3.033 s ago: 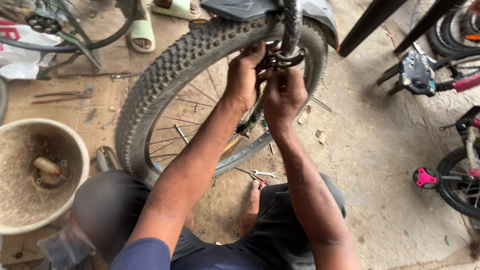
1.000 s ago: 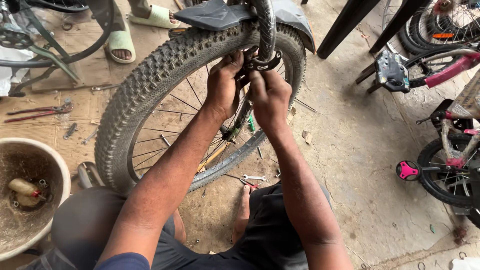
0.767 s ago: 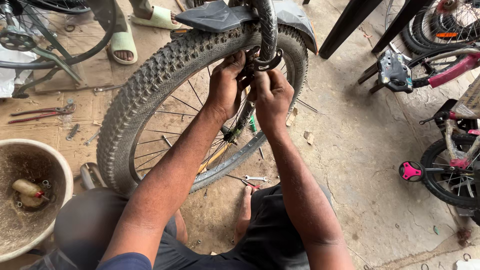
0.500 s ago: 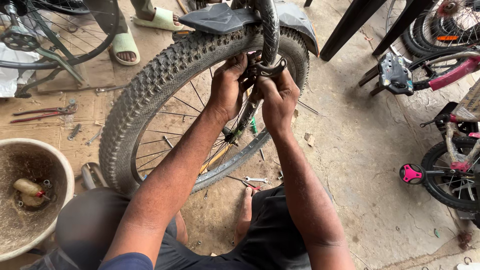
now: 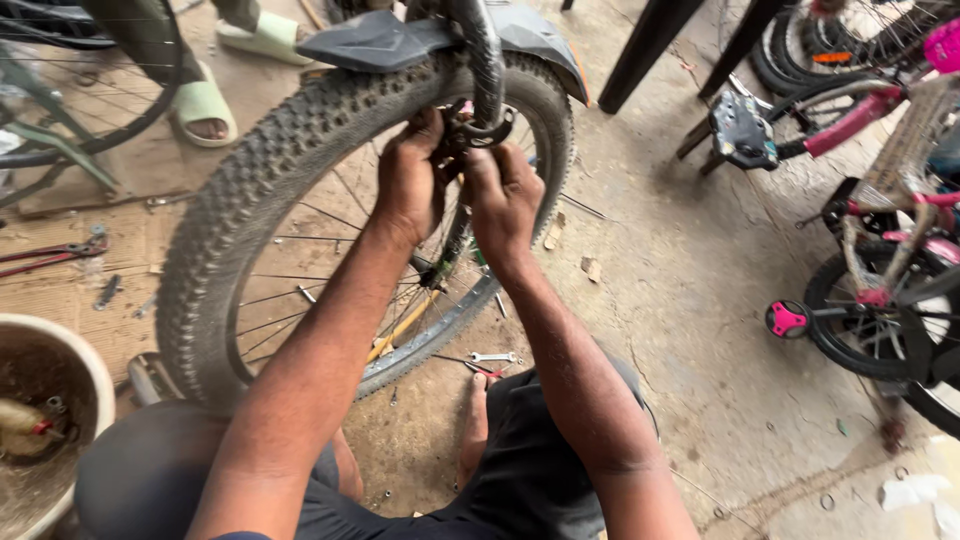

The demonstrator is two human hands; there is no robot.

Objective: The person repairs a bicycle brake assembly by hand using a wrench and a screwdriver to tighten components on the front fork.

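Round tub sitting near left. Red-handled pliers lying on left floor. Small spanner lying by a bare foot. Pink child's bicycle standing right.

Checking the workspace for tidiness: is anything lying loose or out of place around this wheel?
Yes. A spanner and small bolts lie loose on the dirt floor beside the knobby tyre, near the bare foot.

Both hands meet at the top of the knobby bike wheel, left hand beside right hand, right under the mudguard. Basin sits left of the wheel, a wrench on the floor behind it, 1 small bike off right.
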